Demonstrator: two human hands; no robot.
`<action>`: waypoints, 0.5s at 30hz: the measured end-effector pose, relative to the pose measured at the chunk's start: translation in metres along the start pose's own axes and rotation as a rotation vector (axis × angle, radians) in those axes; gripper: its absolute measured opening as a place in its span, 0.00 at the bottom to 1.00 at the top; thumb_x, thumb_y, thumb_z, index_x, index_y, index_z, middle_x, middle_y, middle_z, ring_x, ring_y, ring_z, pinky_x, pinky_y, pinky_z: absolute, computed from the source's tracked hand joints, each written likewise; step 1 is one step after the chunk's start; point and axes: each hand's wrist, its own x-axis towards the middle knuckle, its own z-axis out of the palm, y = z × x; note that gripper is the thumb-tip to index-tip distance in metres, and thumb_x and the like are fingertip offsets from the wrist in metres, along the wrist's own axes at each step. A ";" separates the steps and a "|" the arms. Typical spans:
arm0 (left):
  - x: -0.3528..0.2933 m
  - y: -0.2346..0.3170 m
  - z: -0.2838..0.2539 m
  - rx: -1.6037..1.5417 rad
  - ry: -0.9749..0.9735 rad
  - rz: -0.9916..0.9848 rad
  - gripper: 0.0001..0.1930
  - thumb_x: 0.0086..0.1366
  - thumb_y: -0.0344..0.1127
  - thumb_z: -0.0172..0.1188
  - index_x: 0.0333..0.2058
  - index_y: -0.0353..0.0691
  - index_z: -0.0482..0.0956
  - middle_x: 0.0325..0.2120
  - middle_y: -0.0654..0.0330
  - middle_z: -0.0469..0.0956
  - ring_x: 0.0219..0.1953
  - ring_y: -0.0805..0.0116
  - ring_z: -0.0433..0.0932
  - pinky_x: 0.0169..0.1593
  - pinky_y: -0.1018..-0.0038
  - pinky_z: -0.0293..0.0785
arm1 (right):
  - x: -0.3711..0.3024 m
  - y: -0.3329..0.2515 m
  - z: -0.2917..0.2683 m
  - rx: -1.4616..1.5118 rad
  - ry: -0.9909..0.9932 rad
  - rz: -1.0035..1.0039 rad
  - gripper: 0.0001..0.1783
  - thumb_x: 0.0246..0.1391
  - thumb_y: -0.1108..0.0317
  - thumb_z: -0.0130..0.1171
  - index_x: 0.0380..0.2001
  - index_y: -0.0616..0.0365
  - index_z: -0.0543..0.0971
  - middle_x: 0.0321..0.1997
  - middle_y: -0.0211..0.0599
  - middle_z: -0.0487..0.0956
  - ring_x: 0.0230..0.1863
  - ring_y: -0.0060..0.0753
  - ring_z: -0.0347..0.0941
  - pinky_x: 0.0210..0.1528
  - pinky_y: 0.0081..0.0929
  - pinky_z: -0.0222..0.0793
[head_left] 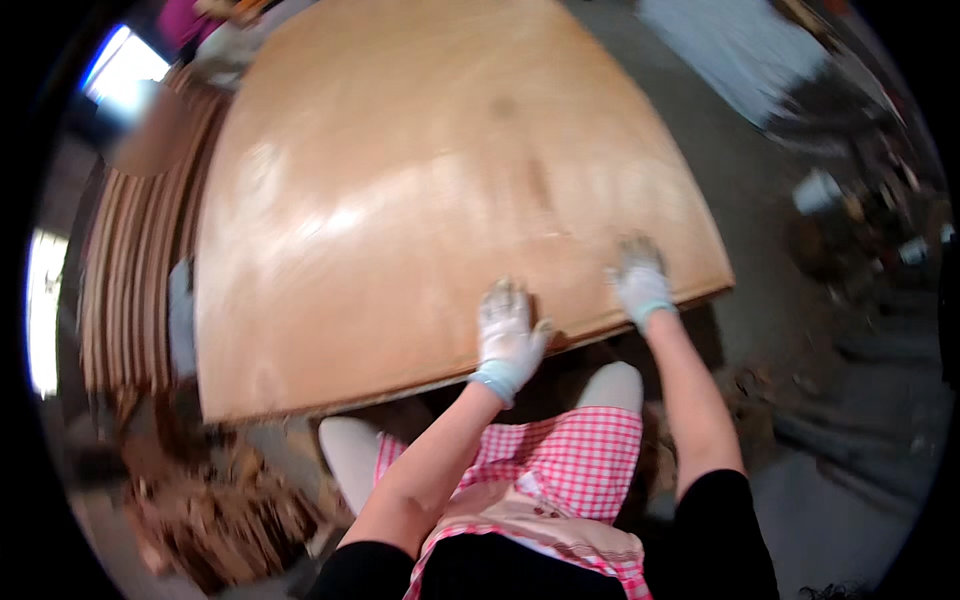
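How the left hand and right hand lie: flat, fingers loosely spread, holding nothing.
Wooden sheet: beneath and beyond both; tan, glossy, darkly smudged, perhaps layered, though blurred.

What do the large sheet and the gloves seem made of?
Large sheet: likely plywood or wood veneer, smooth with some sheen, judging by tan colour, darker streaks and bright reflections.
Gloves: probably fabric, white and matte-looking, with pale-blue cuffs; blur hides any weave.
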 end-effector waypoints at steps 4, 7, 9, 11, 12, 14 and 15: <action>-0.036 -0.038 -0.045 0.172 0.226 -0.137 0.39 0.64 0.51 0.51 0.65 0.29 0.54 0.66 0.36 0.49 0.70 0.44 0.46 0.70 0.51 0.36 | -0.010 -0.054 -0.012 -0.003 0.063 0.048 0.39 0.62 0.45 0.42 0.70 0.55 0.52 0.74 0.56 0.47 0.74 0.57 0.40 0.73 0.51 0.32; -0.056 -0.087 -0.063 0.262 0.203 -0.346 0.39 0.64 0.52 0.52 0.65 0.29 0.54 0.67 0.37 0.48 0.70 0.45 0.45 0.71 0.51 0.34 | -0.032 -0.142 -0.019 0.013 0.147 -0.221 0.39 0.63 0.46 0.42 0.70 0.55 0.51 0.74 0.56 0.44 0.75 0.56 0.38 0.73 0.50 0.29; -0.065 -0.109 -0.053 0.257 0.107 -0.385 0.39 0.64 0.53 0.51 0.64 0.30 0.55 0.67 0.38 0.48 0.71 0.45 0.45 0.71 0.52 0.32 | -0.041 -0.189 -0.021 0.088 0.076 -0.319 0.39 0.62 0.46 0.43 0.70 0.54 0.51 0.75 0.56 0.43 0.75 0.56 0.37 0.74 0.50 0.27; -0.060 -0.107 -0.047 0.181 0.042 -0.350 0.39 0.64 0.54 0.50 0.65 0.31 0.55 0.68 0.38 0.48 0.71 0.46 0.45 0.71 0.52 0.32 | -0.048 -0.199 -0.010 0.046 -0.015 -0.311 0.39 0.62 0.47 0.44 0.70 0.56 0.52 0.75 0.55 0.43 0.75 0.55 0.37 0.74 0.49 0.26; -0.061 -0.104 -0.050 0.137 0.042 -0.360 0.39 0.64 0.54 0.49 0.65 0.31 0.55 0.68 0.39 0.48 0.71 0.45 0.45 0.71 0.52 0.32 | -0.048 -0.197 -0.008 0.030 -0.056 -0.304 0.39 0.62 0.48 0.44 0.70 0.56 0.53 0.75 0.55 0.44 0.75 0.55 0.37 0.74 0.49 0.26; -0.063 -0.110 -0.050 -0.028 0.168 -0.408 0.38 0.65 0.54 0.48 0.65 0.32 0.56 0.67 0.39 0.49 0.71 0.45 0.44 0.71 0.53 0.30 | -0.050 -0.196 -0.008 0.002 -0.094 -0.307 0.38 0.61 0.48 0.44 0.69 0.57 0.53 0.75 0.55 0.44 0.75 0.55 0.37 0.74 0.49 0.26; -0.067 -0.121 -0.065 0.041 0.204 -0.433 0.38 0.65 0.54 0.48 0.65 0.31 0.55 0.67 0.38 0.49 0.71 0.45 0.44 0.71 0.53 0.30 | -0.049 -0.195 -0.008 -0.009 -0.086 -0.310 0.38 0.61 0.49 0.44 0.69 0.57 0.53 0.75 0.55 0.44 0.75 0.55 0.37 0.74 0.49 0.26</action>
